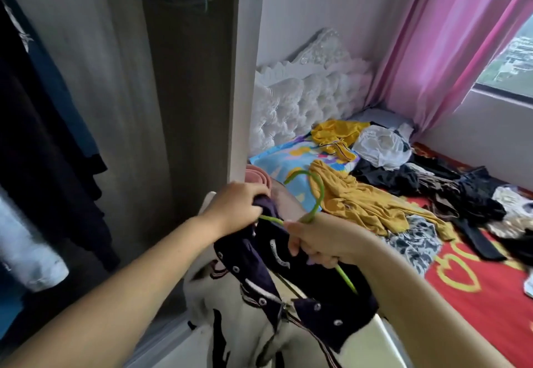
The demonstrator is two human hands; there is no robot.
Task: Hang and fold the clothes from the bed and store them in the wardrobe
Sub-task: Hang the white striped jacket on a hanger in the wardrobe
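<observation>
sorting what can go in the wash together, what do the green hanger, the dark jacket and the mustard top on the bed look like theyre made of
Green hanger: probably thin wire with a smooth green coating; slender, evenly curved hook.
Dark jacket: soft matte fabric, likely cotton or fleece, with round metal-looking snaps and pale sleeves.
Mustard top: thin matte knit, maybe jersey; it lies in loose soft creases.

Bed (pixel 476 295) under a red cover with yellow heart patterns, white tufted headboard (pixel 300 99) at the far end. Near the headboard, a bright patterned pillow (pixel 288 163) with a yellow garment (pixel 334 134) and a white mesh piece (pixel 380 145) just beside it. Across the middle, a mustard cloth (pixel 366 203); toward the window edge, a heap of black clothes (pixel 450 191). Nearer, a black-and-white patterned piece (pixel 418 238) touching the mustard cloth.
</observation>
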